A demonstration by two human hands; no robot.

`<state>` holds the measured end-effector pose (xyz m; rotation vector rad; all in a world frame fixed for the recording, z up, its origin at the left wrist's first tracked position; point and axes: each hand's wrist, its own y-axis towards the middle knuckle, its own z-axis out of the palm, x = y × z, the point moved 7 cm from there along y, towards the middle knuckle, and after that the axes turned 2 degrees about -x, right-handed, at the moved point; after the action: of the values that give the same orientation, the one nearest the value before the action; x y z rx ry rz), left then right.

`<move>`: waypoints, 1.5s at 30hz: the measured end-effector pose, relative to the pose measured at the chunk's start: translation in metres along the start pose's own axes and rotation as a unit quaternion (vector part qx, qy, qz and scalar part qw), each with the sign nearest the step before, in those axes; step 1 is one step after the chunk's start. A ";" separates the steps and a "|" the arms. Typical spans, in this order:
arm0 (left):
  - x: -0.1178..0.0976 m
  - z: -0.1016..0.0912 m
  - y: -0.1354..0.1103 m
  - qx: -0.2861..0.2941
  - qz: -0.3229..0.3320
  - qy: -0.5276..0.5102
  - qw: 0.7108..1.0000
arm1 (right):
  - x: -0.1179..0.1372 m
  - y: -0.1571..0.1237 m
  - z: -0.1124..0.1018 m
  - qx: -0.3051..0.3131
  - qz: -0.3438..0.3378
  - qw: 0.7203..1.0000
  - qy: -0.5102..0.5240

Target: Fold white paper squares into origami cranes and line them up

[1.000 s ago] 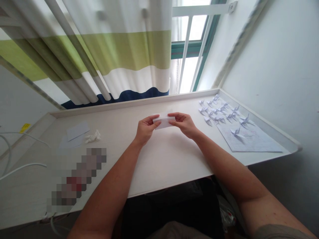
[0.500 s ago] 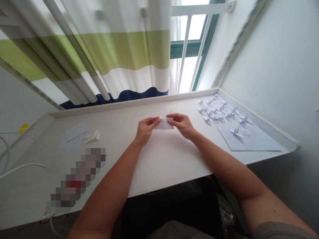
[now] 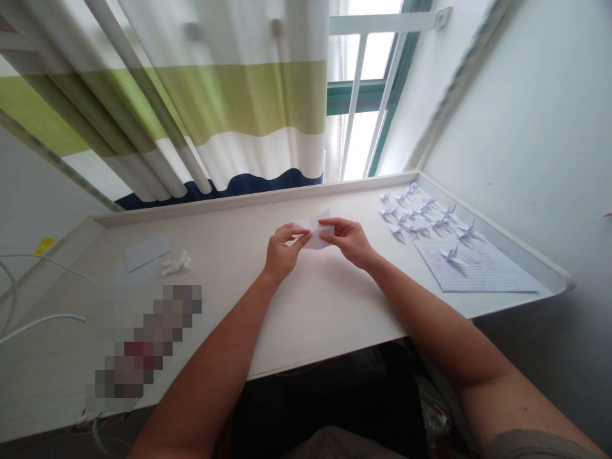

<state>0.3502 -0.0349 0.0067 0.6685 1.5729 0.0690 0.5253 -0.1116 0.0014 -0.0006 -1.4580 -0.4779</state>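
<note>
A small piece of folded white paper (image 3: 315, 239) is held up between both hands, above the middle of the desk. My left hand (image 3: 283, 247) pinches its left side between thumb and fingers. On the other side, my right hand (image 3: 351, 241) grips the right part, thumb in front and fingers along the top. One pointed corner rises above the fingertips. The fingers hide part of the folds. Several folded white paper cranes (image 3: 423, 210) stand in a group at the back right, and one crane (image 3: 452, 256) sits on a printed sheet (image 3: 488, 280).
On the left of the white desk (image 3: 229, 255) lie flat paper pieces (image 3: 148, 252) and a crumpled white tissue (image 3: 176, 262). A blurred-out object (image 3: 148, 344) lies nearer the front, with white cables (image 3: 43, 325) beside it. A raised rim (image 3: 215, 205) runs along the back, before a curtain (image 3: 248, 102).
My left thumb and fingers have shifted right, toward the middle of the paper. The paper has changed from a nearly level strip to a more angled shape with a point showing on top.
</note>
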 end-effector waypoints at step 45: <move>0.003 0.020 -0.005 0.059 -0.150 -0.277 0.947 | 0.028 -0.010 0.000 -0.053 -0.155 0.959 -0.233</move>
<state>0.3672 -0.0443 -0.0006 0.4757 1.1181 -0.4126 0.5227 -0.1297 0.0253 0.0327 -1.9043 -0.8537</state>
